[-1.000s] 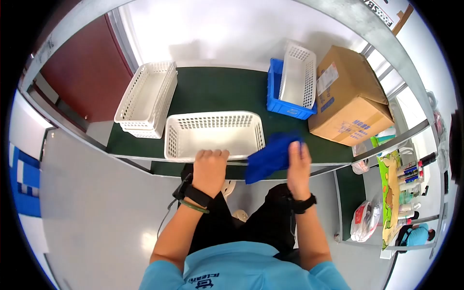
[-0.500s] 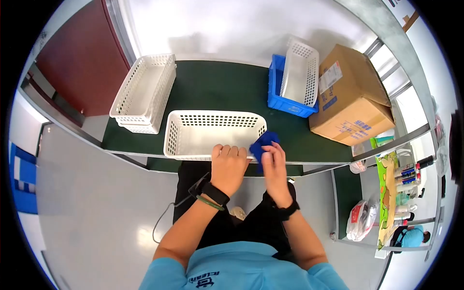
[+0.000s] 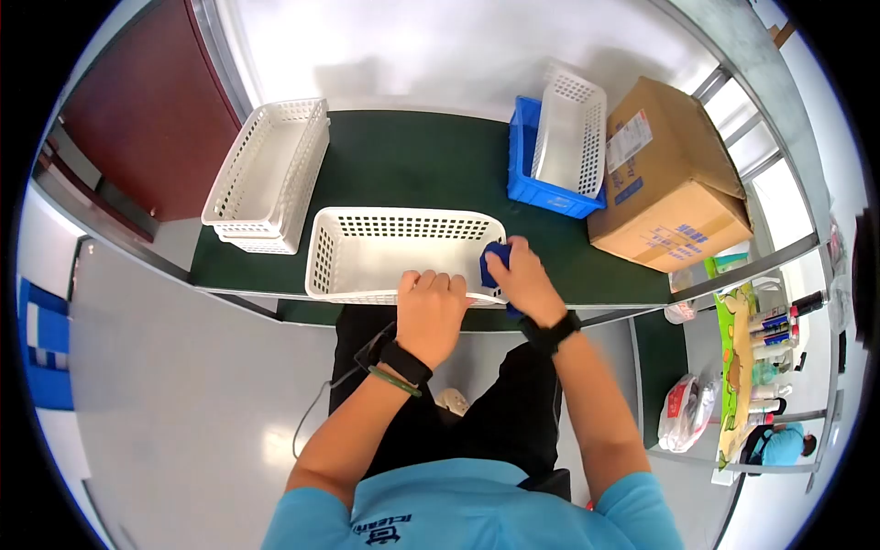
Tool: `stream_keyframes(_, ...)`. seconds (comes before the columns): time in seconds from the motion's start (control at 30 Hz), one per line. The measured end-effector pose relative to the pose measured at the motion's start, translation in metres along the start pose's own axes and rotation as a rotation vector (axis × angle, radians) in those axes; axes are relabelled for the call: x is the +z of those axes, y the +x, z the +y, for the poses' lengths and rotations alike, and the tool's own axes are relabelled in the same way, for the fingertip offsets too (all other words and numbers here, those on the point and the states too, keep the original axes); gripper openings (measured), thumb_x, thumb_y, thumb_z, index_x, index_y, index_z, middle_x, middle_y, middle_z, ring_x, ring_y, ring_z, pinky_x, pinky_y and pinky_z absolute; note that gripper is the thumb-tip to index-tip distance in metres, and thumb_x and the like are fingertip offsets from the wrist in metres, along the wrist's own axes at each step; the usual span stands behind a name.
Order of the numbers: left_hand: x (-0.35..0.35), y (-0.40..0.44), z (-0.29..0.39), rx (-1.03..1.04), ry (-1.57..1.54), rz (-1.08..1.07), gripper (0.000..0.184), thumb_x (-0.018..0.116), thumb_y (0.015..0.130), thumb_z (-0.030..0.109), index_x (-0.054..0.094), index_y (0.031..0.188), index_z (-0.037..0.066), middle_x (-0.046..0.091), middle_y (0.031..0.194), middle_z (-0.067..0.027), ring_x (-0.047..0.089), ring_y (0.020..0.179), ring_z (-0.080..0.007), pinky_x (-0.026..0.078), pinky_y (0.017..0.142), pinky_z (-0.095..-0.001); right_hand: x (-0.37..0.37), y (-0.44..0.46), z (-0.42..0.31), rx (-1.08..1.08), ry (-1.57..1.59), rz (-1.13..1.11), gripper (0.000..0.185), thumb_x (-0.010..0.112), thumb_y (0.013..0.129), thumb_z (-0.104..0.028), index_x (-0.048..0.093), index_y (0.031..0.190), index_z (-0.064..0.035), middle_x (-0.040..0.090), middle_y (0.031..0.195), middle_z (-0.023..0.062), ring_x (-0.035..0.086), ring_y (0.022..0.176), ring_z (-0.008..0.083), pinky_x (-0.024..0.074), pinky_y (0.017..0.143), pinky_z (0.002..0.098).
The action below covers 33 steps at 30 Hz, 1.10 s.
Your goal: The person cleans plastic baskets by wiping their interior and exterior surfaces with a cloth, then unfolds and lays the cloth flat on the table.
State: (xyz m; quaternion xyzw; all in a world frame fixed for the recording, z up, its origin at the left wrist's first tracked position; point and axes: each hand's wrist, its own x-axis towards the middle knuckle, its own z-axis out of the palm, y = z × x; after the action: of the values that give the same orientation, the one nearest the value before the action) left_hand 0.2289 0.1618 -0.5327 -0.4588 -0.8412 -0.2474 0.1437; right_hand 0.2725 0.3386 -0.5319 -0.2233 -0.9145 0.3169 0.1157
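A white perforated basket (image 3: 403,252) stands at the front edge of the dark green shelf. My left hand (image 3: 431,316) has its fingers closed over the basket's near rim, a little right of the rim's middle. At the basket's right end, my right hand (image 3: 527,284) presses a bunched blue cloth (image 3: 493,264) against the end wall, with the fingers wrapped round the cloth. Part of the cloth is hidden behind the hand.
Stacked white baskets (image 3: 266,174) stand at the left. A blue crate (image 3: 553,197) holds a tilted white basket (image 3: 573,137) beside a cardboard box (image 3: 674,183). Bottles (image 3: 772,348) and a plastic bag (image 3: 689,412) are at the right. A person (image 3: 782,445) appears at the far lower right.
My right hand has moved left with the blue cloth, from beside the basket onto its right end. My left hand has shifted right along the near rim.
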Motion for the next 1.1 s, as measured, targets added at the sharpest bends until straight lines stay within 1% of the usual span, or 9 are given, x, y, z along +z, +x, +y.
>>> stream_keyframes(0.17, -0.004, 0.004, -0.008, 0.02, -0.014, -0.029, 0.021, 0.073, 0.073, 0.023, 0.059, 0.076, 0.008, 0.059, 0.07, -0.0039, 0.057, 0.074, -0.0218, 0.037, 0.078, -0.0368, -0.01, -0.036, 0.0, 0.165, 0.202, -0.137, 0.065, 0.059, 0.088, -0.032, 0.038, 0.122, 0.0193, 0.061, 0.099, 0.0354, 0.064, 0.094, 0.0435, 0.0503, 0.082, 0.0416)
stream_keyframes(0.4, -0.004, 0.003, -0.011, 0.136, -0.11, -0.029, 0.023, 0.073, 0.074, 0.026, 0.058, 0.074, 0.009, 0.059, 0.07, -0.0035, 0.056, 0.073, -0.0213, 0.037, 0.079, -0.0379, -0.025, 0.015, -0.005, -0.027, -0.17, -0.382, 0.059, 0.057, 0.085, -0.026, 0.032, 0.117, 0.0159, 0.062, 0.092, 0.0334, 0.063, 0.086, 0.0455, 0.0519, 0.076, 0.0476)
stream_keyframes(0.63, -0.005, 0.002, -0.014, 0.169, -0.12, -0.021, 0.025, 0.072, 0.074, 0.03, 0.06, 0.077, 0.008, 0.059, 0.071, -0.0037, 0.056, 0.073, -0.0219, 0.037, 0.08, -0.0375, -0.014, 0.041, -0.007, -0.19, -0.392, -0.149, 0.065, 0.056, 0.085, -0.028, 0.03, 0.133, 0.0087, 0.062, 0.103, 0.0287, 0.063, 0.091, 0.0434, 0.0521, 0.075, 0.0491)
stream_keyframes(0.8, -0.013, 0.002, -0.02, 0.173, -0.111, -0.066, 0.025, 0.073, 0.072, 0.03, 0.061, 0.078, 0.009, 0.059, 0.073, -0.0026, 0.056, 0.076, -0.0208, 0.037, 0.082, -0.0365, -0.018, 0.038, -0.003, -0.049, -0.295, -0.262, 0.045, 0.053, 0.09, -0.033, 0.052, 0.107, 0.0091, 0.064, 0.089, 0.031, 0.064, 0.086, 0.0443, 0.0515, 0.074, 0.0486)
stream_keyframes(0.9, -0.022, 0.0, -0.038, 0.183, -0.099, -0.092, 0.025, 0.075, 0.069, 0.029, 0.061, 0.079, 0.01, 0.059, 0.073, -0.0009, 0.056, 0.08, -0.0202, 0.036, 0.084, -0.0373, -0.017, 0.03, 0.014, -0.062, -0.095, -0.316, 0.048, 0.054, 0.09, -0.036, 0.055, 0.1, 0.0108, 0.063, 0.09, 0.0321, 0.063, 0.086, 0.0454, 0.0509, 0.073, 0.047)
stream_keyframes(0.93, -0.025, 0.001, -0.046, 0.214, -0.12, -0.102, 0.026, 0.075, 0.07, 0.03, 0.06, 0.078, 0.011, 0.059, 0.073, -0.0003, 0.055, 0.081, -0.0203, 0.035, 0.085, -0.0388, -0.019, 0.023, 0.014, -0.038, 0.03, -0.321, 0.053, 0.055, 0.09, -0.042, 0.057, 0.094, 0.0112, 0.063, 0.087, 0.0323, 0.065, 0.084, 0.043, 0.0507, 0.07, 0.0433)
stream_keyframes(0.97, -0.028, 0.003, -0.055, 0.247, -0.139, -0.11, 0.026, 0.075, 0.07, 0.032, 0.06, 0.078, 0.012, 0.058, 0.073, 0.0002, 0.054, 0.082, -0.0205, 0.034, 0.085, -0.0402, -0.026, 0.015, 0.009, 0.08, 0.086, -0.403, 0.053, 0.057, 0.092, -0.042, 0.057, 0.103, 0.01, 0.066, 0.092, 0.0251, 0.066, 0.084, 0.0293, 0.0511, 0.073, 0.0361)
stream_keyframes(1.03, -0.039, 0.001, -0.065, 0.207, -0.115, -0.166, 0.026, 0.077, 0.067, 0.028, 0.059, 0.078, 0.012, 0.059, 0.081, 0.0006, 0.054, 0.093, -0.0197, 0.032, 0.094, -0.0446, -0.03, -0.011, 0.006, 0.183, 0.617, -0.431, 0.052, 0.06, 0.093, -0.039, 0.055, 0.113, 0.008, 0.066, 0.099, 0.0133, 0.061, 0.086, 0.0163, 0.0496, 0.079, 0.0291)
stream_keyframes(1.1, -0.051, -0.003, -0.068, 0.161, 0.054, -0.135, 0.03, 0.079, 0.064, 0.022, 0.06, 0.084, 0.012, 0.06, 0.097, -0.0006, 0.052, 0.107, -0.0204, 0.026, 0.105, -0.0508, -0.036, -0.03, 0.017, 0.258, 0.733, -0.353, 0.051, 0.062, 0.093, -0.036, 0.053, 0.121, 0.0055, 0.063, 0.103, 0.0057, 0.057, 0.089, 0.0111, 0.0481, 0.083, 0.0262)
